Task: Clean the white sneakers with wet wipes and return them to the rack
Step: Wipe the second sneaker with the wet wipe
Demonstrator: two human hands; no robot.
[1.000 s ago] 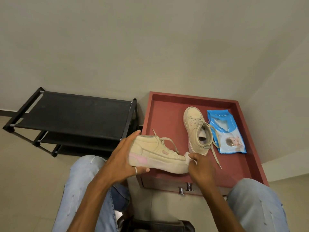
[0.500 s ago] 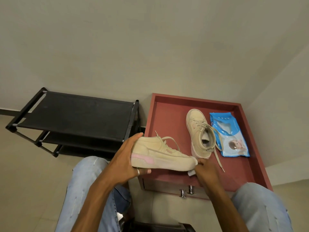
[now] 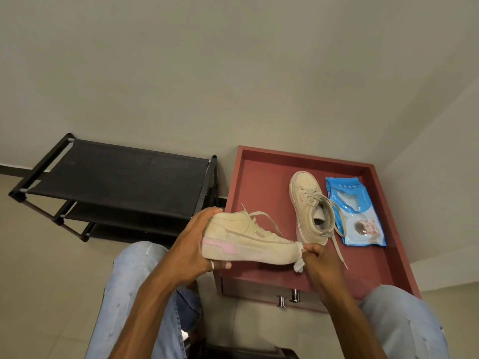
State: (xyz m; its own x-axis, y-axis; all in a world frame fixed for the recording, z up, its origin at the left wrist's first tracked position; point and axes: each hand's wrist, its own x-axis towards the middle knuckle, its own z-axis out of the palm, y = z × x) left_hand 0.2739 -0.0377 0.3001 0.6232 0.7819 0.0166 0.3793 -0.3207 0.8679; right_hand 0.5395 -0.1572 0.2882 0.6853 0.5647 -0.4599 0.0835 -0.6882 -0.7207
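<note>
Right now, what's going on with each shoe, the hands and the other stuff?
held sneaker, in the air, toe pointing right
left hand, grips its heel
right hand, pinches the wipe at its toe
wipe, crumpled against the toe
second sneaker, upright on the red table, laces loose
wipes pack, flat beside the second sneaker
rack, standing by the wall
drawer, shut

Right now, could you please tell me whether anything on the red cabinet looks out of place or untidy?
Only slightly: the sneaker resting on the red cabinet has loose laces, one draped over the wet wipes pack, another trailing toward the front edge. Nothing looks spilled or damaged.
</note>
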